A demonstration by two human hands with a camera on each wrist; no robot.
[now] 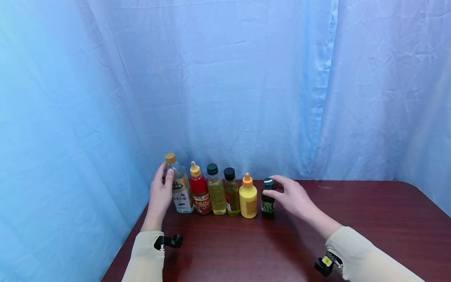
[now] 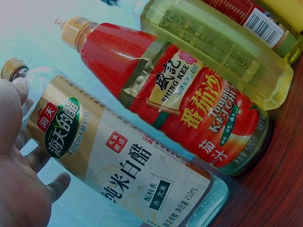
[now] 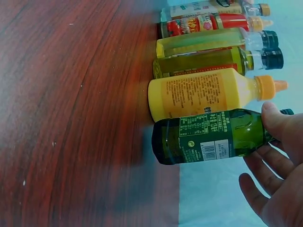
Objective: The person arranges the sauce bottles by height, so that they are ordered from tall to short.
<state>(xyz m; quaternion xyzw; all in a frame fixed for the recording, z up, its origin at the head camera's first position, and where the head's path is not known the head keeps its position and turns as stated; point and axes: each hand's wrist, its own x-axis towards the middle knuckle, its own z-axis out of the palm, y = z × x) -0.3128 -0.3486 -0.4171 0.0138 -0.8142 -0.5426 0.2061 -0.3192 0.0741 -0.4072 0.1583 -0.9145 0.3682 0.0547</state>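
A clear vinegar bottle (image 1: pixel 182 197) with a gold cap stands at the left end of a row. My left hand (image 1: pixel 160 197) holds it high up, thumb at the neck in the left wrist view (image 2: pixel 19 156). At the right end, my right hand (image 1: pixel 294 197) pinches the neck of a small dark green glass bottle (image 1: pixel 267 205) between thumb and fingers. Its label shows in the right wrist view; whether its base touches the table I cannot tell. Beside the vinegar is a red ketchup bottle (image 1: pixel 200 192). The yellow squeeze bottle (image 1: pixel 248 201) is nearest the green one.
Between ketchup and yellow bottle stand a pale yellow oil bottle (image 1: pixel 217 197) and a black-capped oil bottle (image 1: pixel 231 197). The row lines the back of a dark red wooden table (image 1: pixel 225 250). Blue curtains (image 1: pixel 225 86) hang behind and at the sides.
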